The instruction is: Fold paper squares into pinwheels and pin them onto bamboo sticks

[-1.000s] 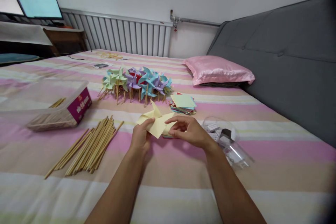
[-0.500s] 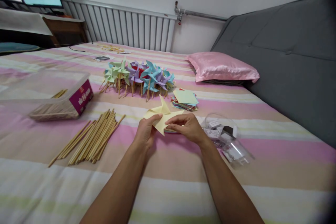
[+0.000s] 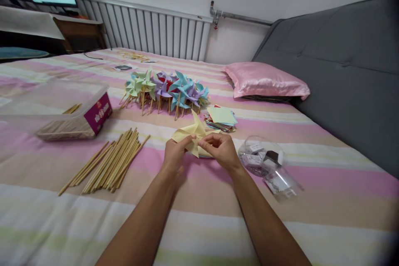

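A pale yellow paper pinwheel (image 3: 193,129) with folded blades is between my two hands, above the striped bedspread. My left hand (image 3: 175,151) pinches it from the left, thumb near its middle. From the right, my right hand (image 3: 220,149) has thumb and fingers closed at the pinwheel's centre; a pin there is too small to make out. Partly hidden beneath the hands lies a low stack of paper (image 3: 204,156). Beyond it sits a pile of coloured paper squares (image 3: 220,118). Finished pinwheels (image 3: 168,89) on sticks stand in a cluster behind.
Loose wooden sticks (image 3: 116,160) lie at the left, by a clear plastic box (image 3: 98,113) holding more sticks. To the right are a round clear container (image 3: 257,158) with small packets and a clear plastic case (image 3: 280,183). A pink pillow (image 3: 266,81) rests by the grey headboard (image 3: 336,62).
My right hand has moved in from the lower right blade to the pinwheel's centre. My left hand keeps its hold. The view has shifted slightly.
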